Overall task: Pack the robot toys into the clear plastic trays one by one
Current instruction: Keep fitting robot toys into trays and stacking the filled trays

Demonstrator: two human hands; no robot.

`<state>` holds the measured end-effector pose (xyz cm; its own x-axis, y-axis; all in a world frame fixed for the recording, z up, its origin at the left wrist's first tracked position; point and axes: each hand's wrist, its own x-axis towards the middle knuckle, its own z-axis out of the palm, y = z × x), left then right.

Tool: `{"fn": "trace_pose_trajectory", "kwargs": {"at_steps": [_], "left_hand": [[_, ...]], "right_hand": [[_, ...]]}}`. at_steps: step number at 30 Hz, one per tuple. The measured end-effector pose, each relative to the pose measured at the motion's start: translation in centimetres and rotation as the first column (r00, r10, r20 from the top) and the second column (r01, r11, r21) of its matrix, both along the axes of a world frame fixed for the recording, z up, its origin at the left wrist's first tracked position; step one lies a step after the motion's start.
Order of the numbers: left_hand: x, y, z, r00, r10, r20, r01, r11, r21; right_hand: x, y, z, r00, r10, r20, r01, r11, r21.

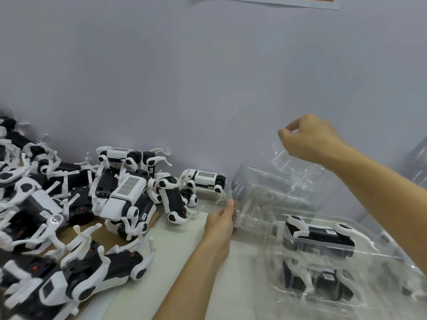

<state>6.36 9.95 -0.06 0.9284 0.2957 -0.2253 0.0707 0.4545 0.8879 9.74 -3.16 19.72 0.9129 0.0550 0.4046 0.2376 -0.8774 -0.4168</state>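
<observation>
While both hands work at the right half of the pale grey-white tabletop, an empty clear moulded plastic tray stands tilted on edge against the pale lilac wall. Left hand: thumb and fingers curled around the lower left rim of this tray, gripping it. Right hand: raised above the tray, thumb and forefinger pinching its upper edge, the other fingers curled in.

Packed item: one black-and-white four-legged robot toy lying on its side inside a second clear plastic tray, at the near right corner of the surface, just beside and below the upheld tray. More black and white toy parts show through the clear plastic beneath it; how many toys, cannot tell.

Unpacked stock: heaped pile of black-and-white robot dog toys over the left half of the surface, partly on a brown cardboard sheet, legs tangled, several on their backs. One robot toy with a dotted white top panel stands at the back edge by the wall, just left of the upheld tray.

Further clear plastic packaging at the far right edge, blurred.
</observation>
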Motion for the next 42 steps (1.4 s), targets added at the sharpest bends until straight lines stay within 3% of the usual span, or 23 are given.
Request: {"fn": "trace_pose_trajectory", "kwargs": {"at_steps": [3, 7, 9, 11, 13, 14, 16, 18, 19, 23, 28, 33, 38, 42], "left_hand": [[-0.1, 0.5, -0.5, 0.988, 0.147, 0.052, -0.156, 0.908, 0.390], [0.0, 0.4, -0.7, 0.989, 0.136, 0.049, -0.139, 0.801, 0.582], [0.2, 0.1, -0.4, 0.999, 0.049, 0.009, -0.046, 0.843, 0.536], [0.2, -0.3, -0.1, 0.991, -0.130, 0.005, 0.121, 0.931, 0.344], [-0.2, -0.5, 0.3, 0.951, -0.302, 0.064, 0.287, 0.942, 0.174], [-0.5, -0.6, 0.5, 0.926, -0.371, 0.060, 0.357, 0.919, 0.168], [-0.9, -0.9, 0.5, 0.899, -0.438, 0.020, 0.410, 0.856, 0.314], [-1.1, -0.7, 0.8, 0.931, -0.363, 0.039, 0.303, 0.828, 0.472], [-1.0, -0.5, 1.3, 0.958, -0.276, 0.075, 0.208, 0.854, 0.477], [-1.5, 1.1, 5.9, 0.970, 0.007, 0.243, -0.064, 0.972, 0.225], [-5.0, 3.8, 12.4, 0.894, 0.123, 0.430, -0.139, 0.990, 0.007], [-9.0, 5.5, 15.0, 0.857, 0.301, 0.418, -0.325, 0.946, -0.015], [-12.9, 6.4, 15.7, 0.880, 0.222, 0.419, -0.302, 0.944, 0.133], [-14.3, 7.8, 14.0, 0.894, 0.272, 0.357, -0.342, 0.928, 0.149]], "right_hand": [[-0.1, -1.0, 0.8, 1.000, 0.018, 0.013, -0.018, 0.997, 0.071], [-0.8, -2.2, 1.7, 0.999, 0.019, 0.049, -0.029, 0.977, 0.211], [-1.2, -2.6, 1.9, 0.998, 0.043, 0.044, -0.053, 0.965, 0.255], [-1.4, -2.8, 1.7, 0.997, 0.071, 0.044, -0.080, 0.957, 0.279], [-1.8, -2.8, 1.4, 0.996, 0.082, 0.044, -0.092, 0.951, 0.294], [-2.0, -2.7, 1.2, 0.996, 0.083, 0.046, -0.093, 0.949, 0.300], [-2.4, -2.5, 0.9, 0.995, 0.079, 0.059, -0.094, 0.946, 0.311], [-3.1, -2.3, 0.5, 0.993, 0.094, 0.074, -0.113, 0.944, 0.309], [-3.5, -2.0, 0.4, 0.990, 0.108, 0.085, -0.129, 0.944, 0.304], [-6.1, -0.3, 0.0, 0.957, 0.210, 0.199, -0.253, 0.942, 0.220], [-10.1, 2.5, -1.7, 0.851, 0.402, 0.338, -0.457, 0.884, 0.101], [-12.2, 4.9, -2.7, 0.773, 0.356, 0.525, -0.511, 0.840, 0.181], [-14.8, 7.4, -5.2, 0.743, 0.384, 0.548, -0.506, 0.858, 0.085], [-16.9, 8.6, -7.7, 0.705, 0.540, 0.459, -0.631, 0.773, 0.060]]}}
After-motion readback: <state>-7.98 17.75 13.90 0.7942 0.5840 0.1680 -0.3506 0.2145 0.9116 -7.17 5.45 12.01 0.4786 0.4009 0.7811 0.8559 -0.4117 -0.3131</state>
